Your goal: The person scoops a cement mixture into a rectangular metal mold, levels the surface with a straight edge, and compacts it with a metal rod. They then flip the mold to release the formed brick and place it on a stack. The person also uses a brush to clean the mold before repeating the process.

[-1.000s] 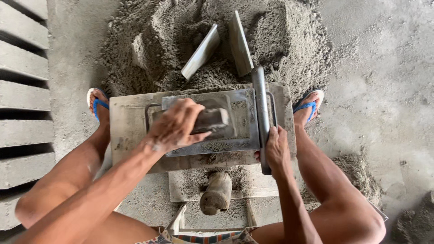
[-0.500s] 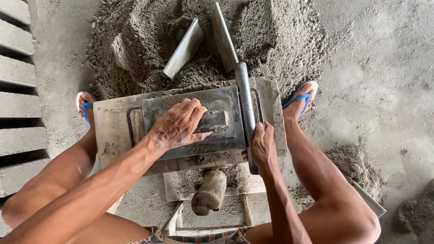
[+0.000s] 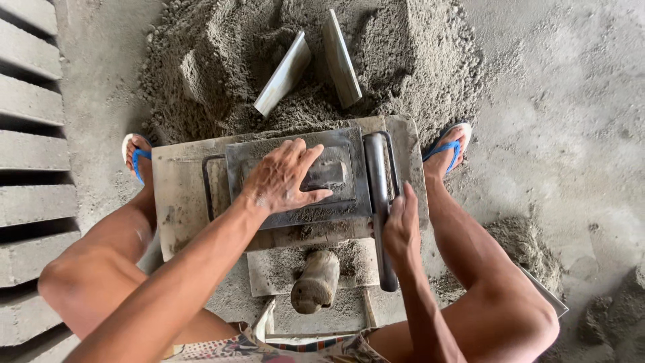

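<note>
Fingers of the left hand (image 3: 282,180) lie spread and flat on the dark metal lid (image 3: 295,176) of a block mould, palm pressing down and gripping nothing; the lid sits under the whole hand, with its raised middle panel just past the fingertips toward the right. The right hand (image 3: 401,228) is curled around a long metal lever bar (image 3: 377,202), fingers wrapped over it from the right side, thumb side toward the lid. The bar runs along the lid's right edge, reaching beyond the fingers toward the sand and back past the wrist toward the person's lap. The mould rests on a grey slab (image 3: 176,195) that spreads out to the left of the left hand's knuckles. Behind both wrists, nearer the body, a wooden mallet head (image 3: 316,281) lies on a lower board dusted with cement. Beyond the fingertips a heap of damp grey sand mix (image 3: 222,60) holds two flat metal plates (image 3: 339,57) stuck in at an angle. Feet in blue sandals (image 3: 449,149) stand either side, and finished blocks (image 3: 30,154) line the floor far left.
</note>
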